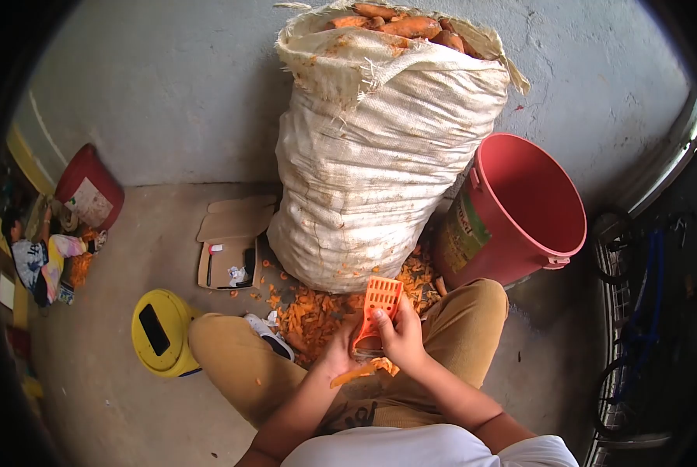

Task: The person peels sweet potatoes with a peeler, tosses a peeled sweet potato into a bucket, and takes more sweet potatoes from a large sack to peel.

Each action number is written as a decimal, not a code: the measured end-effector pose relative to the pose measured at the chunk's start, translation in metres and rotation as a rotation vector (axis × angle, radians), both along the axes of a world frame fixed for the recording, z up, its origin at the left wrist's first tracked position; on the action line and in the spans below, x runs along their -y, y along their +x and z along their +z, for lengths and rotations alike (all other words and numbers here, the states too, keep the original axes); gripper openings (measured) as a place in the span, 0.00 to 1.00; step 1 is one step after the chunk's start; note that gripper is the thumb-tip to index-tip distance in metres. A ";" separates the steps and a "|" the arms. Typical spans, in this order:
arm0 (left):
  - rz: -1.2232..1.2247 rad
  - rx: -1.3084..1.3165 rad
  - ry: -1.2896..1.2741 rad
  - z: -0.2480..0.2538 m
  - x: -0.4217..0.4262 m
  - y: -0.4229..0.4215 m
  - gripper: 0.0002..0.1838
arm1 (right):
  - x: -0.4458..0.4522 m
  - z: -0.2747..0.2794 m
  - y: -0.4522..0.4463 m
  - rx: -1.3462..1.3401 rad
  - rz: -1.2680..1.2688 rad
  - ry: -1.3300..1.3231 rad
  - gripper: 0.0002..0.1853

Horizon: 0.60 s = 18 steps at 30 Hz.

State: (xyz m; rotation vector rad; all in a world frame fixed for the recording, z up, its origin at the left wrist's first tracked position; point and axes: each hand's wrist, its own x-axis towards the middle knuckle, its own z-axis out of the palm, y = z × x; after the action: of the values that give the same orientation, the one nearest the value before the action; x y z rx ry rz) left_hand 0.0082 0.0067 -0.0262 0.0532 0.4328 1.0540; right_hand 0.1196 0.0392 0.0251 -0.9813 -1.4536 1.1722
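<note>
An orange plastic tool [383,294] with rows of slots and holes is upright between my hands, above my lap. My right hand [403,336] is closed round its right side, the thumb on its face. My left hand [343,348] is at the tool's lower left side, its fingers mostly hidden; what it holds there I cannot make out. Below the tool, orange peelings [358,373] hang near my left wrist. More orange peelings [315,315] lie heaped on the floor between my knees and a big white woven sack [364,179].
Orange roots [411,28] fill the sack's top. A red bucket [531,206] stands right of it. To the left are an open cardboard box [202,261], a yellow container [179,350] with a phone [154,328] on its lid, another red bucket [109,189] and a seated person [31,263].
</note>
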 end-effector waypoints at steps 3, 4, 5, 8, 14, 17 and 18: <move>0.006 -0.038 0.023 -0.005 0.001 0.003 0.22 | -0.006 -0.009 -0.001 0.094 -0.045 0.035 0.11; -0.017 -0.008 0.074 -0.014 0.001 -0.001 0.23 | -0.009 -0.009 0.001 0.132 -0.062 0.037 0.11; -0.038 0.023 0.126 -0.020 0.002 -0.003 0.23 | -0.015 -0.005 0.005 0.178 -0.105 0.055 0.14; -0.110 -0.070 0.080 0.004 0.011 0.004 0.27 | -0.065 -0.025 0.025 -0.052 -0.374 -0.022 0.09; -0.040 0.000 -0.012 -0.012 0.007 -0.002 0.27 | -0.039 0.006 0.018 -0.197 -0.143 -0.178 0.10; 0.020 0.057 -0.003 -0.021 0.001 -0.002 0.25 | -0.005 0.004 0.006 -0.127 0.056 -0.185 0.12; 0.000 0.140 0.044 -0.013 0.000 -0.002 0.22 | 0.002 0.004 0.005 -0.120 0.082 -0.150 0.12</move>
State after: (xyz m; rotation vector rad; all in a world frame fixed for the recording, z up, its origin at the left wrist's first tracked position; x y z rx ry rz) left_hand 0.0059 0.0067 -0.0388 0.0181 0.2833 1.0603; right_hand 0.1242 0.0375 0.0292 -0.9435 -1.3359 1.3926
